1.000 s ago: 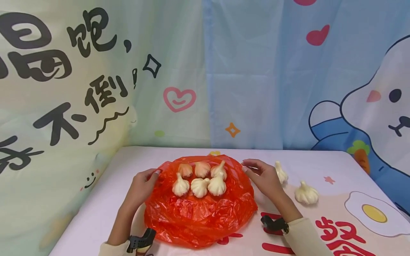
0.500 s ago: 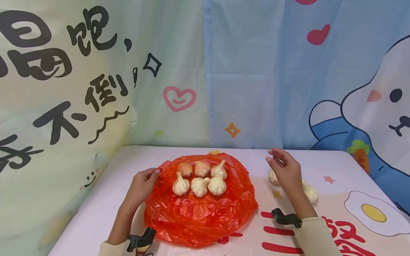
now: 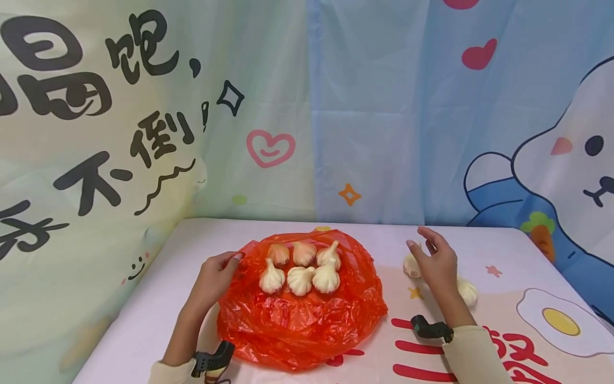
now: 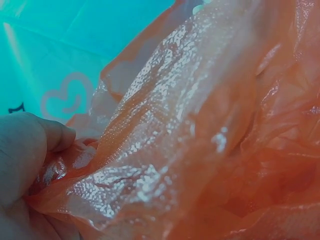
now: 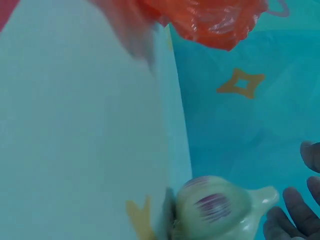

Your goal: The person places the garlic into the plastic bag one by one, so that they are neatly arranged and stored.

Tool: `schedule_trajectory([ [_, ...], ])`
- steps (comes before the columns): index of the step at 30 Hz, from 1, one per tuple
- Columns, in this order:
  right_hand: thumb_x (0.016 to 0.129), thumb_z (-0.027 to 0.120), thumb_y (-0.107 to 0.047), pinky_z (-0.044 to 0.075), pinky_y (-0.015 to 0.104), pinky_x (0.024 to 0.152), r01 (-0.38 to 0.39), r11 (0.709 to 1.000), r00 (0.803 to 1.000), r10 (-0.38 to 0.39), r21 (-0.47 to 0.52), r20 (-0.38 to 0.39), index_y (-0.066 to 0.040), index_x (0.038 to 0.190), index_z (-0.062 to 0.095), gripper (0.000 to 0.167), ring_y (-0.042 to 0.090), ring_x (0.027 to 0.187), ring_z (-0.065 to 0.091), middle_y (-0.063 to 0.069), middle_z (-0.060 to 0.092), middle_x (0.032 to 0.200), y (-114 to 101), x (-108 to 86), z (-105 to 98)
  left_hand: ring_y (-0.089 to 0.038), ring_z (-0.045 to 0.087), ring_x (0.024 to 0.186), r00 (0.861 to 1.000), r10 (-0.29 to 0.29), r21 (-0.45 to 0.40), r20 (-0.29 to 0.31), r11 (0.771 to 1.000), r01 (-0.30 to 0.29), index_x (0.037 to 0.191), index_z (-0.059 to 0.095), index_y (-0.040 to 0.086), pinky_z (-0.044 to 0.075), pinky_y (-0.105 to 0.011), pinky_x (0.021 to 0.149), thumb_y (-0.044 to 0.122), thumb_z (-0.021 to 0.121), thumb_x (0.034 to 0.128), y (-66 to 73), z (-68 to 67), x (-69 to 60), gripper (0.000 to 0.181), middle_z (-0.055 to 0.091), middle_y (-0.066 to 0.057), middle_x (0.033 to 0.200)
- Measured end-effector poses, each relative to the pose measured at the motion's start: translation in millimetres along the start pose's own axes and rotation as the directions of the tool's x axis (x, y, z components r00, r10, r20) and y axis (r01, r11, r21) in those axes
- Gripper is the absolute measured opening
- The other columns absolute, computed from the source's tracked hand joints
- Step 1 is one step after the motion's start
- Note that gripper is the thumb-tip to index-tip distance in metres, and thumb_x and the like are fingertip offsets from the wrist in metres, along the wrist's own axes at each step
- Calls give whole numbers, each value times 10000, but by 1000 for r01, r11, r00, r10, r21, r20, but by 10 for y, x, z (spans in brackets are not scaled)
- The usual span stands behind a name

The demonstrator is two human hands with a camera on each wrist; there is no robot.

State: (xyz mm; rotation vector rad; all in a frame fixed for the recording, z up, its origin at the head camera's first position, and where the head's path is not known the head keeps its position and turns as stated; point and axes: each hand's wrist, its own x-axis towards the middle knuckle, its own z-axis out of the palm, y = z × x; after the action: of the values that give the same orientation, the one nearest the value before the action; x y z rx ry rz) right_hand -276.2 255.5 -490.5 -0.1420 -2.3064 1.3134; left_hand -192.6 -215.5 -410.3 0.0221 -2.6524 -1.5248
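An open red plastic bag (image 3: 297, 330) sits on the table with several garlic bulbs (image 3: 272, 278) grouped in it. My left hand (image 3: 213, 282) pinches the bag's left rim; in the left wrist view the thin film (image 4: 210, 165) runs between thumb and fingers. Right of the bag, my right hand (image 3: 437, 266) hovers, fingers apart and nothing in its grasp. Partly behind it is a loose garlic bulb (image 3: 411, 265); in the right wrist view this purple-streaked bulb (image 5: 215, 207) lies close to the fingertips (image 5: 300, 212). Another garlic bulb (image 3: 467, 293) is partly covered by the right forearm.
A printed cloth (image 3: 484, 256) covers the table, with a fried egg (image 3: 560, 322) and red lettering on it. Behind the table's far edge hangs a patterned curtain (image 3: 369, 133). Each wrist wears a black camera mount (image 3: 211, 360).
My right hand has left the bag's right rim and moved right, over to the loose garlic bulbs. The left hand and the bag stay in place.
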Motion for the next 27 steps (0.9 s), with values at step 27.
schedule_trajectory([
  [27,985,521,-448,430,458,1002,-231,960,889,274,-157,366,-34,1406,493,592,389,1249,454,236,484,1389,-444,-173,-149,-224,659,843,1000,-6,-2,7,1000,6,1190,666,55,576,-353,760,256,465,1034,-7,15,0,323,685,-95,1030],
])
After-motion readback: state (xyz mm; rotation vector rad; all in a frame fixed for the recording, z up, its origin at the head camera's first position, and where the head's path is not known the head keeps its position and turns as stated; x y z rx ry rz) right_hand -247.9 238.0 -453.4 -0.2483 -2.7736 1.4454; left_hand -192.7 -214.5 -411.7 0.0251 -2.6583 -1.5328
